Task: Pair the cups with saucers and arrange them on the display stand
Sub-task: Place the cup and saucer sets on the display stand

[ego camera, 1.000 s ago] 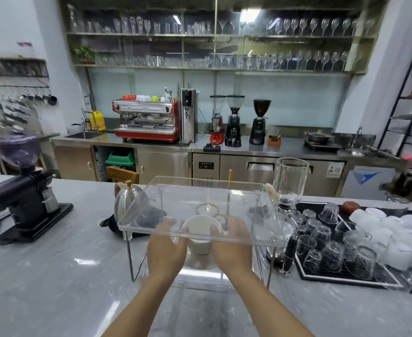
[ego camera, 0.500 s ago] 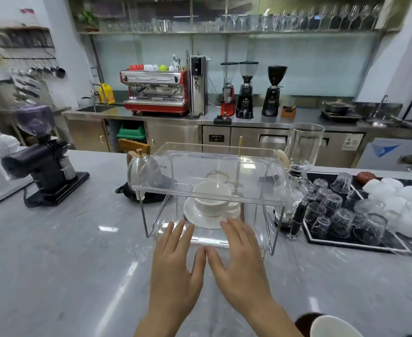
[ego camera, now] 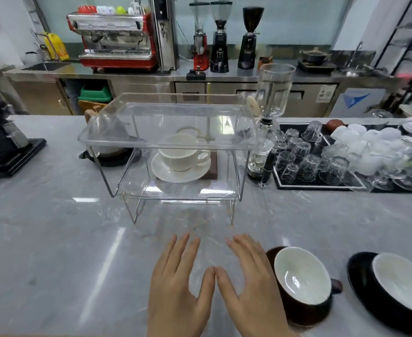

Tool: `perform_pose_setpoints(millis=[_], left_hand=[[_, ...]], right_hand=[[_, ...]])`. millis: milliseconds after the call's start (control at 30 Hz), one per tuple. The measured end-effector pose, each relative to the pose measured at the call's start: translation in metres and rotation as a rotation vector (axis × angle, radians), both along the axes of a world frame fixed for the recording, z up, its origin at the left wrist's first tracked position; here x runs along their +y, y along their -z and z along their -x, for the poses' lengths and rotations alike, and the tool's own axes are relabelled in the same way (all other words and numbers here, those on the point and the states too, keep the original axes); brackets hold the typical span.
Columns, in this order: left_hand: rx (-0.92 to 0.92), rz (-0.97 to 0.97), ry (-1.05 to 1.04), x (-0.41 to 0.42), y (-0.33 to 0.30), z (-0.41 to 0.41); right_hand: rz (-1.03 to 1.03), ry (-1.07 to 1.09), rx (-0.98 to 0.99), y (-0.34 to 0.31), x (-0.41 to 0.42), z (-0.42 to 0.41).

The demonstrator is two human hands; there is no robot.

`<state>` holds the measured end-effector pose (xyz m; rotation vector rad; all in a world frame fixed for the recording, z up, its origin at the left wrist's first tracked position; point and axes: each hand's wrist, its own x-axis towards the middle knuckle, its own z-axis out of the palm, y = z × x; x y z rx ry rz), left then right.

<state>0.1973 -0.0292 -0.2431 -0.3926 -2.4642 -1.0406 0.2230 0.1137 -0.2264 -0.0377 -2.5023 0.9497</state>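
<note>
At twelve o'clock the clear stand [ego camera: 166,132] holds a white cup [ego camera: 179,154] on its saucer [ego camera: 175,175], lower tier, likely displayed. At four o'clock two dark cups [ego camera: 299,284] wait. Left hand [ego camera: 178,285] and right hand [ego camera: 248,285], fingers spread, hold nothing.

- a café bar or coffee shop work area
- red espresso machine [ego camera: 116,37] and three coffee grinders [ego camera: 220,37] on a steel back counter [ego camera: 127,74]
- tray of upturned glasses [ego camera: 314,156] on the grey marble counter [ego camera: 54,227]
- siphon brewer [ego camera: 270,113] beside it
</note>
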Motion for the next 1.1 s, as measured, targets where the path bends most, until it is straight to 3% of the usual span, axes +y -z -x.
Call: perform_pose_setpoints(millis=[333, 700, 1100], left_hand=[[-0.043, -0.014, 0.176, 0.047, 0.013, -0.019], [-0.15, 0.171, 0.351, 0.087, 0.038, -0.039], [-0.414, 0.166, 0.315, 0.117, 0.033, -0.033]], right_hand=[[0.038, 0.141, -0.077, 0.004, 0.044, -0.042], [0.052, 0.248, -0.236, 0.015, 0.101, -0.075], [0.079, 0.245, -0.48, 0.038, 0.151, -0.073]])
